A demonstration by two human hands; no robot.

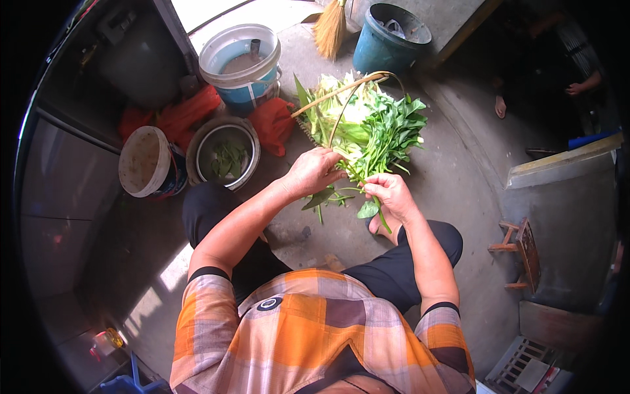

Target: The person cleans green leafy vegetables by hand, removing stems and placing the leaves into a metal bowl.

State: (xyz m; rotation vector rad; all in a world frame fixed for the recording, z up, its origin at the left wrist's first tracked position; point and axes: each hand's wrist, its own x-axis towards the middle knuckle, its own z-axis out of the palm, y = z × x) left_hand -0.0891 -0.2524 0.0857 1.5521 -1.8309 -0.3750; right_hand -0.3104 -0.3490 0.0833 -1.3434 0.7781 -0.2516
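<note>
Between my two hands runs a green leafy stem (pixel 378 207). My left hand (pixel 317 170) pinches its upper end at the edge of a basket, and my right hand (pixel 389 193) grips it lower down, with a leaf hanging below. Just beyond, a handled basket (pixel 339 93) holds pale green corn husks (pixel 334 106) and a heap of leafy greens (pixel 393 123). Loose leaves and stem pieces (pixel 322 198) lie on the floor under my hands. To the left, a metal basin (pixel 229 157) has some leaves in it.
A white-and-blue bucket (pixel 241 69), a smaller bucket (pixel 147 162) and red plastic bags (pixel 273 123) stand on the left. Farther off are a straw broom (pixel 330 32) and a teal bin (pixel 389 39). A small wooden stool (pixel 521 253) is at right. Another person's hand (pixel 583 84) shows at upper right.
</note>
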